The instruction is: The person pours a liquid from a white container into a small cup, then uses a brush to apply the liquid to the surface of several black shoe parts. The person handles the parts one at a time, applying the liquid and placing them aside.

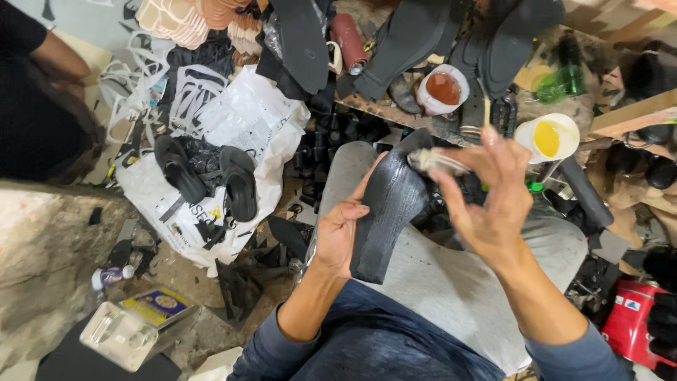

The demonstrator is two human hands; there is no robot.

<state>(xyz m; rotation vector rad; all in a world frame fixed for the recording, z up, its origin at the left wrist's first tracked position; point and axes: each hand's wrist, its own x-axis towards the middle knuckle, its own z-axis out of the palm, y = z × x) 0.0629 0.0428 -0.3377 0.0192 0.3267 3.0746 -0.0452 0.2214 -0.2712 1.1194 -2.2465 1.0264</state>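
Note:
My left hand [340, 231] grips a black shoe sole [389, 204] from its left edge and holds it tilted over my grey-trousered lap. My right hand [486, 194] is closed on a small brush [431, 162], whose blurred bristle end touches the sole's upper end. A white tub of yellow glue [548, 137] stands just right of my right hand, and a second tub with reddish-brown glue [443, 89] sits behind the sole.
Two black sandals [208, 176] lie on a white plastic bag [247, 120] at left. More black soles [416, 35] cover the cluttered bench behind. Another person's arm [56, 60] is at top left. A red can [631, 317] sits at lower right.

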